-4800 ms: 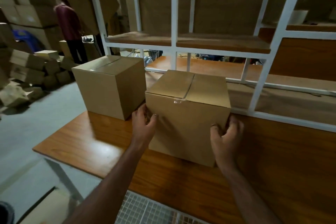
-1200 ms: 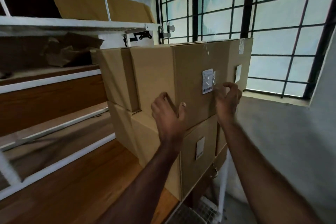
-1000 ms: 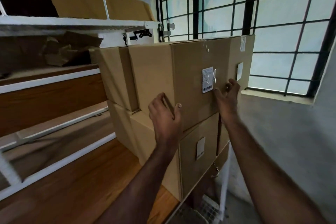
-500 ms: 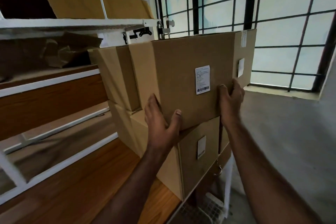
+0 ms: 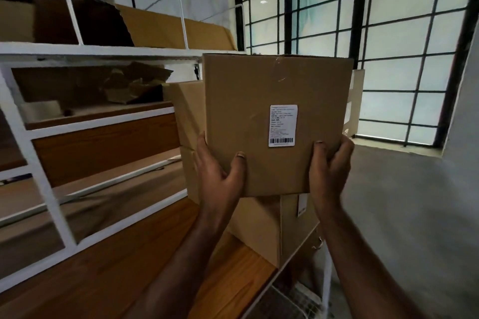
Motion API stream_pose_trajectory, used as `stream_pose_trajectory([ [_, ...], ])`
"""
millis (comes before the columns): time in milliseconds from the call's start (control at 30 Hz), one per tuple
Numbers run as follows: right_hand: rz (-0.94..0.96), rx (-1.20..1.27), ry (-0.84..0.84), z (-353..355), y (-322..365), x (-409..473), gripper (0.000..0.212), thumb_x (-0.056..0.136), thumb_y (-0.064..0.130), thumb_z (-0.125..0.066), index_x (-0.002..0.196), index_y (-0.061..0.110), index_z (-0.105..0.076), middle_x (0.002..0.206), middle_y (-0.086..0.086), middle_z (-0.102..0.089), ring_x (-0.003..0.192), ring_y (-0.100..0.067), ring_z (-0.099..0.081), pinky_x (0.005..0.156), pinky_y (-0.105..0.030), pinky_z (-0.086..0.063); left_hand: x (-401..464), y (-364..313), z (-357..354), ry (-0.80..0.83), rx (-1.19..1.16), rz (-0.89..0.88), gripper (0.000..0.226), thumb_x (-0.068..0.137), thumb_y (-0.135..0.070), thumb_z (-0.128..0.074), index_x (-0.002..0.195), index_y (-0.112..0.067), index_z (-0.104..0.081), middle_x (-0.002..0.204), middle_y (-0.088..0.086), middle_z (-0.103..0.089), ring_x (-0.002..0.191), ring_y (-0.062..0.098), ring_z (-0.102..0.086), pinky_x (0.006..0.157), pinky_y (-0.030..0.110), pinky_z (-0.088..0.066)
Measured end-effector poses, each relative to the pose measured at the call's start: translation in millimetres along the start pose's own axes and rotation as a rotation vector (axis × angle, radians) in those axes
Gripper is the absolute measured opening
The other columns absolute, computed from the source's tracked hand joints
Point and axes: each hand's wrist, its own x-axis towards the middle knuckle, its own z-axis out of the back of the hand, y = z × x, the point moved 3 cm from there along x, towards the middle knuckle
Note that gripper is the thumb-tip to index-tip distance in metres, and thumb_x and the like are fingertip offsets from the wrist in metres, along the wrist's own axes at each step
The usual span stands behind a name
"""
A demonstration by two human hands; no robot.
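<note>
A brown cardboard box point(image 5: 248, 111) with a white barcode label point(image 5: 283, 125) fills the middle of the view, lifted off the stack. My left hand point(image 5: 220, 179) grips its lower left corner, thumb on the front face. My right hand point(image 5: 329, 166) grips the lower right edge, thumb on the front and fingers wrapped round the side. Behind and below stands a stack of similar boxes point(image 5: 259, 225) on the wooden tabletop point(image 5: 129, 261). The fingers behind the held box are hidden.
A white metal shelf frame point(image 5: 46, 163) with wooden boards rises at the left, holding crumpled cardboard point(image 5: 134, 83) and flat sheets on top. A barred window point(image 5: 375, 33) is behind. Grey floor point(image 5: 404, 215) lies to the right; a wire mesh basket point(image 5: 293, 303) hangs under the table edge.
Both hands have lifted the labelled box off the stack and turned it toward me, so its labelled face is now square to the camera. Earlier I handled a box at another table.
</note>
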Motion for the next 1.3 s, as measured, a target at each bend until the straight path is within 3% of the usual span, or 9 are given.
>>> stream_pose_trajectory([
  [133,-0.002,0.047,0.038,-17,51,-61,0.058,0.085,0.042,-0.05,0.135,0.013,-0.045,0.13,0.001,-0.059,0.108,-0.019,-0.058,0.082,-0.014,-0.041,-12,-16,77,-0.098,0.064,-0.032,0.089,0.082,-0.056,-0.057,0.156,-0.029,-0.016,0.15,-0.01,-0.033,0.138,0.017,-0.038,0.112,0.052,-0.041],
  [267,-0.007,0.135,0.192,-51,88,-135,0.053,0.091,0.042,-0.054,0.137,0.02,-0.04,0.127,0.009,-0.052,0.109,-0.011,-0.053,0.084,-0.016,-0.041,-29,-18,169,-0.16,0.089,0.002,0.09,0.081,-0.06,-0.057,0.156,-0.031,-0.017,0.15,-0.008,-0.035,0.138,0.017,-0.039,0.112,0.052,-0.042],
  [433,-0.019,0.185,0.337,-91,107,-227,0.067,0.081,0.049,-0.054,0.132,0.006,-0.048,0.123,-0.002,-0.058,0.103,-0.008,-0.055,0.078,0.0,-0.038,-78,-4,273,-0.302,0.201,0.087,0.083,0.082,-0.053,-0.058,0.153,-0.024,-0.027,0.144,-0.004,-0.043,0.131,0.014,-0.045,0.11,0.047,-0.044],
  [600,-0.106,0.092,0.539,-124,94,-318,0.063,0.079,0.045,-0.054,0.129,0.005,-0.051,0.12,-0.007,-0.061,0.109,-0.025,-0.06,0.093,-0.032,-0.048,-130,28,351,-0.44,0.324,0.243,0.079,0.077,-0.056,-0.056,0.144,-0.02,-0.038,0.135,0.0,-0.048,0.125,0.019,-0.049,0.106,0.051,-0.045],
  [733,-0.147,0.078,0.657,-143,87,-363,0.06,0.08,0.037,-0.056,0.128,0.003,-0.051,0.12,-0.011,-0.061,0.105,-0.023,-0.058,0.089,-0.035,-0.049,-157,40,381,-0.488,0.35,0.371,0.086,0.08,-0.048,-0.059,0.155,-0.021,-0.026,0.147,-0.002,-0.04,0.136,0.019,-0.04,0.114,0.049,-0.039],
  [867,-0.174,0.074,0.719,-162,73,-378,0.055,0.083,0.038,-0.058,0.123,0.002,-0.053,0.116,-0.015,-0.063,0.103,-0.031,-0.062,0.081,-0.035,-0.049,-166,51,393,-0.519,0.428,0.41,0.072,0.091,-0.035,-0.065,0.152,-0.018,-0.031,0.143,0.004,-0.041,0.132,0.019,-0.04,0.11,0.04,-0.039],
  [1000,-0.221,0.02,0.749,-175,57,-375,0.041,0.091,0.028,-0.064,0.126,0.008,-0.052,0.118,-0.011,-0.064,0.103,-0.029,-0.063,0.081,-0.033,-0.048,-168,61,395,-0.526,0.469,0.485,0.076,0.082,-0.051,-0.058,0.148,-0.023,-0.034,0.134,-0.006,-0.04,0.128,0.021,-0.045,0.107,0.05,-0.046],
  [1133,-0.216,-0.027,0.779,-182,39,-370,0.038,0.092,0.027,-0.065,0.123,0.008,-0.055,0.113,-0.01,-0.065,0.098,-0.028,-0.064,0.078,-0.034,-0.049,-167,77,385,-0.56,0.456,0.561,0.079,0.082,-0.057,-0.056,0.149,-0.022,-0.034,0.138,0.0,-0.044,0.128,0.02,-0.046,0.106,0.051,-0.048],
  [1300,-0.216,-0.045,0.821,-186,30,-359,0.035,0.094,0.024,-0.064,0.122,0.006,-0.054,0.111,-0.011,-0.065,0.093,-0.025,-0.063,0.072,-0.027,-0.042,-159,86,380,-0.612,0.516,0.552,0.053,0.096,-0.047,-0.057,0.138,-0.019,-0.043,0.127,-0.001,-0.05,0.116,0.018,-0.052,0.097,0.048,-0.053],
])
